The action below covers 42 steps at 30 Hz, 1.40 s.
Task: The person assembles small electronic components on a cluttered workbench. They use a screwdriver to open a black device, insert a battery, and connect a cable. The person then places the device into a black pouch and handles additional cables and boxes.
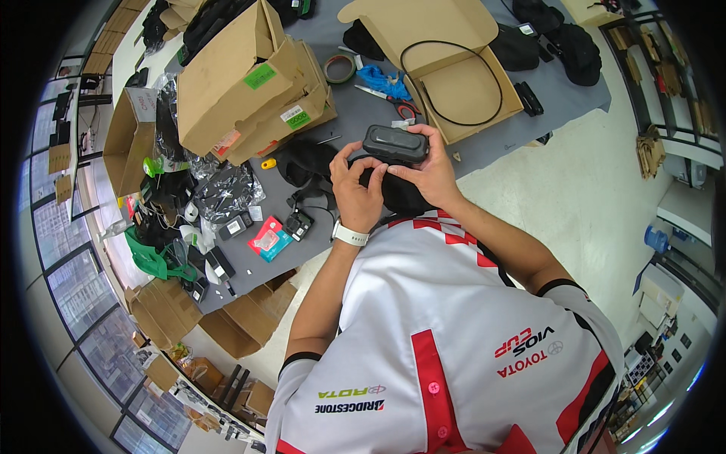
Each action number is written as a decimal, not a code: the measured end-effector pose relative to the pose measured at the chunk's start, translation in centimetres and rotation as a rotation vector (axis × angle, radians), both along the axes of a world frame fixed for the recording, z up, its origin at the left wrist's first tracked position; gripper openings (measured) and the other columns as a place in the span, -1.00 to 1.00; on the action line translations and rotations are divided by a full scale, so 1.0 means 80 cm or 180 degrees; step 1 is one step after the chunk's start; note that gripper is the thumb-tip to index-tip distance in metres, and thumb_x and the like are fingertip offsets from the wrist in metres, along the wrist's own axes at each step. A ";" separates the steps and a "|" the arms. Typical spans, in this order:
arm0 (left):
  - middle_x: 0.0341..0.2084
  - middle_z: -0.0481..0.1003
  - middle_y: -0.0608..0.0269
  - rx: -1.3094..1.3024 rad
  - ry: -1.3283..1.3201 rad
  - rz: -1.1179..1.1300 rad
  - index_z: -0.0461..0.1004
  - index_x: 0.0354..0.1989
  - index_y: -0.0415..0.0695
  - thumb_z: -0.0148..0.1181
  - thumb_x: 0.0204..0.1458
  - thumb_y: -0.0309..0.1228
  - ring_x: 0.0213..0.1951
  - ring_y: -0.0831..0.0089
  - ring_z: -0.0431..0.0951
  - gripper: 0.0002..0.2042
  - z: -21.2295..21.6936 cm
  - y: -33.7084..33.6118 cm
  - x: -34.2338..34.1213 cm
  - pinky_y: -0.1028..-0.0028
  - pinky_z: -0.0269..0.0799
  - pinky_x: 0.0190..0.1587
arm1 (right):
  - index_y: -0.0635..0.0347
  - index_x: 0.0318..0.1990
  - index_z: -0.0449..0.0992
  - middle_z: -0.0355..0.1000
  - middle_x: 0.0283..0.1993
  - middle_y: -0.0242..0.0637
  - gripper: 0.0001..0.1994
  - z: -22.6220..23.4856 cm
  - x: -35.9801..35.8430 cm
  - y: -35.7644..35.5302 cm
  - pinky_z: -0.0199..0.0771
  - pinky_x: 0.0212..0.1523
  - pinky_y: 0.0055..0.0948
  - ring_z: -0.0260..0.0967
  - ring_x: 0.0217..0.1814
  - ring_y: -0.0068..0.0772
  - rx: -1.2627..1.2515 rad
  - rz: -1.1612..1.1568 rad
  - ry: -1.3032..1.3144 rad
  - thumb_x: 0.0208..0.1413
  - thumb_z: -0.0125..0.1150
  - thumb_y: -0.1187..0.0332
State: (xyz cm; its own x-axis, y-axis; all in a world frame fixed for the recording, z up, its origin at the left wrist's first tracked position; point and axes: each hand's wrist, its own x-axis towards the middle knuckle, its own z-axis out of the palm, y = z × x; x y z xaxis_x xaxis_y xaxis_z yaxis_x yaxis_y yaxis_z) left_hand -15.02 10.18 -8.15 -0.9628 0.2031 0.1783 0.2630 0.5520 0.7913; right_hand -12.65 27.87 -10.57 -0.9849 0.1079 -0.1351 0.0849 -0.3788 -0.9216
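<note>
Between my hands, near the table's front edge, is a black rounded box-shaped device [394, 144]. My left hand [357, 188] grips its left side, with thumb and forefinger pinched at the lower edge. My right hand [434, 168] wraps round its right end, its thumb tip close to the left one. Black fabric that looks like a cap [406, 195] lies just below the device; whether it is joined to it I cannot tell. A black cable [403, 64] rises from near the device and loops over an open cardboard box [459, 91].
Stacked cardboard boxes [227, 91] stand at the left. Scissors [404, 108], a tape roll [339, 68] and a blue cloth [382, 80] lie beyond my hands. Black caps [572, 53] sit at the far right. Plastic bags [227, 187] and small electronics [297, 225] crowd the left side.
</note>
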 end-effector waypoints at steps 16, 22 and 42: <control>-0.31 0.56 0.08 0.0349 0.0787 -0.0337 0.56 -0.21 -0.22 0.59 -0.03 -0.45 -0.31 0.15 0.53 -0.70 0.090 -0.005 0.007 0.29 0.44 -0.23 | 0.06 0.41 0.09 0.33 0.31 -0.08 -0.43 0.106 0.010 0.024 0.53 0.26 -0.35 0.44 0.29 -0.32 -0.0847 0.0261 0.0368 0.40 0.27 0.39; -0.31 0.59 0.14 0.0349 0.1076 -0.0246 0.58 -0.22 -0.20 0.61 -0.09 -0.49 -0.31 0.18 0.53 -0.69 0.107 -0.005 0.009 0.30 0.39 -0.24 | 0.11 0.41 0.09 0.29 0.31 -0.13 -0.39 0.110 0.017 0.035 0.43 0.32 -0.33 0.39 0.29 -0.36 -0.0196 0.0290 0.0753 0.35 0.32 0.37; -0.34 0.58 0.11 0.0477 -0.0020 -0.0086 0.61 -0.21 -0.23 0.52 0.04 -0.49 -0.32 0.17 0.58 -0.79 0.078 -0.008 0.014 0.34 0.43 -0.20 | 0.10 0.38 0.16 0.30 0.30 -0.19 -0.18 0.075 0.009 0.026 0.50 0.37 -0.29 0.38 0.37 -0.36 0.0712 0.0552 0.0536 0.03 0.54 0.68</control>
State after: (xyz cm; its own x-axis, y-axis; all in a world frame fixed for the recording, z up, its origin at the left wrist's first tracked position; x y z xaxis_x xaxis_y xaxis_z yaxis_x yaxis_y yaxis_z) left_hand -13.86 9.57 -1.93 -0.9585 0.2005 0.2025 0.2709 0.4203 0.8660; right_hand -11.95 29.97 -4.59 -0.9977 -0.0546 0.0394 -0.0303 -0.1587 -0.9869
